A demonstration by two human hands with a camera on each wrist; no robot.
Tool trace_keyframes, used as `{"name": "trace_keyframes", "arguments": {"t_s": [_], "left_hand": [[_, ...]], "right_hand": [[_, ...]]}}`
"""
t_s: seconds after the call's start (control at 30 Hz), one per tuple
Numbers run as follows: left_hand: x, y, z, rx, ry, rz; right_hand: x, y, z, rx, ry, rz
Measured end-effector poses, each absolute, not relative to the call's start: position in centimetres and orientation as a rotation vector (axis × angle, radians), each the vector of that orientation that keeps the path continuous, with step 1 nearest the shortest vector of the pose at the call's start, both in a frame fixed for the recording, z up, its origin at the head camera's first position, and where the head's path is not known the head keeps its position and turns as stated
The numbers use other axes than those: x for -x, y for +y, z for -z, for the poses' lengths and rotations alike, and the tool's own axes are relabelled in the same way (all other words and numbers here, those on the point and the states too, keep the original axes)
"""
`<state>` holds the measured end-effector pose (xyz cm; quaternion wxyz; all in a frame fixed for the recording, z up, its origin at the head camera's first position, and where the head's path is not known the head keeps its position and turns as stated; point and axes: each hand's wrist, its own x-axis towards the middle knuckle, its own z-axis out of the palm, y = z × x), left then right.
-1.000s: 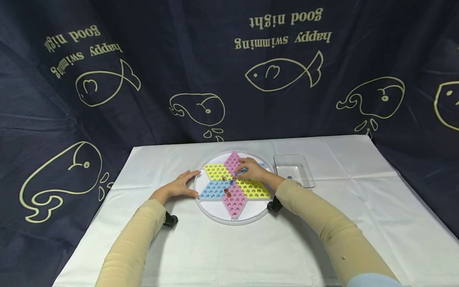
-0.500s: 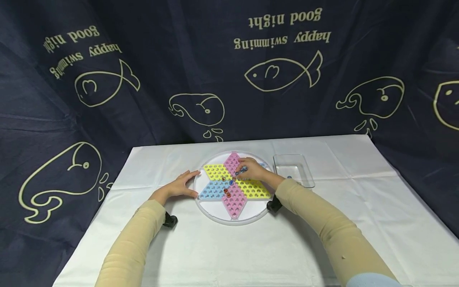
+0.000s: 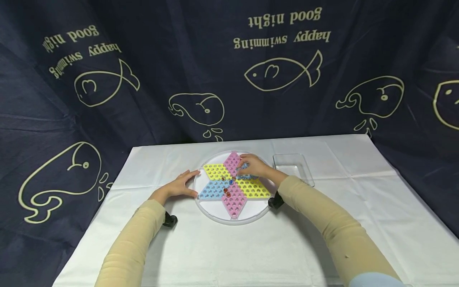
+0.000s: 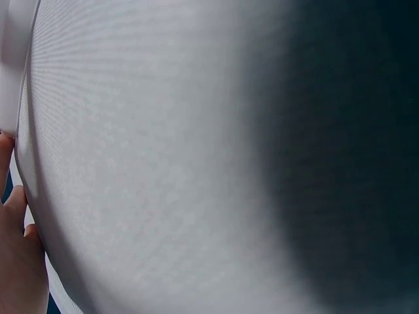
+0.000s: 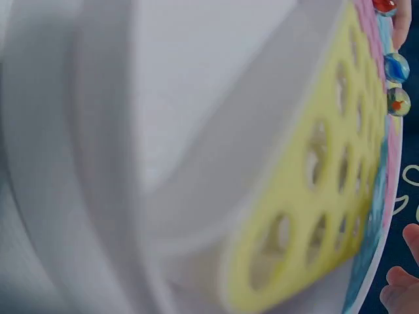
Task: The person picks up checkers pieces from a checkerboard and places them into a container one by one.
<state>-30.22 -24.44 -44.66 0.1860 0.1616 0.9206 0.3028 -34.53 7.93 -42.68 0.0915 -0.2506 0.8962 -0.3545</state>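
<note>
A round white Chinese checkers board [image 3: 211, 209] with pink, yellow and blue star sections lies on the table. Near its middle sit several glass marbles, among them a blue marble [image 3: 231, 182] and a red marble [image 3: 228, 195]. My left hand [image 3: 179, 185] rests at the left rim, thumb and fingers spread against it. Over the upper right blue section is my right hand [image 3: 254, 166], with a gap between thumb and forefinger and no marble visible there. Only fingertips [image 5: 411, 237] of it show at the edge of the right wrist view.
A clear glass box [image 3: 294, 159] stands right of the board, partly behind the right sleeve. White cloth [image 3: 236, 255] covers the table. Behind it hangs a dark curtain [image 3: 229, 115] with fish drawings.
My right hand has lifted a little up and right from the board's middle, and its thumb and forefinger have spread apart. The left hand has stayed at the rim.
</note>
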Motion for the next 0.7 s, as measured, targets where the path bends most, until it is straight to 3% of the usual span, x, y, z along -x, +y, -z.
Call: {"name": "trace_keyframes", "arguments": {"t_s": [0.7], "left_hand": [[30.3, -24.5, 44.8, -0.461, 2.594, -0.844]], "right_hand": [[34.5, 10.8, 39.0, 0.703, 2.648, 1.149]]}}
